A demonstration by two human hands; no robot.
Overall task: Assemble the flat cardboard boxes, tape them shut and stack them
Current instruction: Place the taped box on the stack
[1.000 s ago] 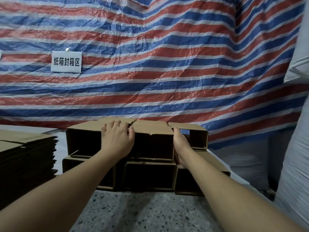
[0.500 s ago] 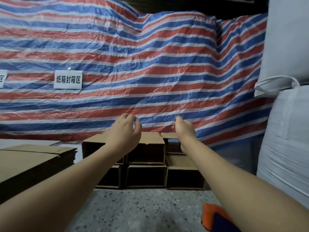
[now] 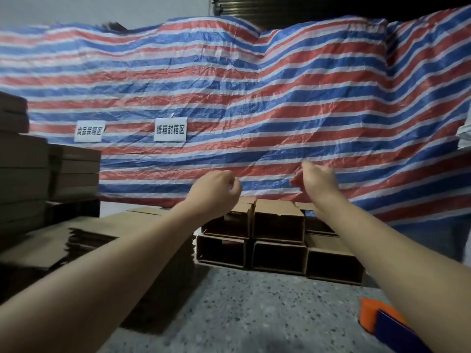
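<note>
Nearest, at our lower right, an orange and blue tape dispenser (image 3: 382,319) lies on the floor (image 3: 242,309). Our left hand (image 3: 214,192) and right hand (image 3: 316,180) hang apart in the air, fingers loosely curled, holding nothing. Flat cardboard (image 3: 102,233) lies stacked at left; boxes (image 3: 279,235) sit two high against the tarp (image 3: 254,98).

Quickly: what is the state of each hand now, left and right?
Left hand: fingers loosely curled, holding nothing, raised above the stacked boxes.
Right hand: fingers loosely curled, holding nothing, also in the air.
</note>
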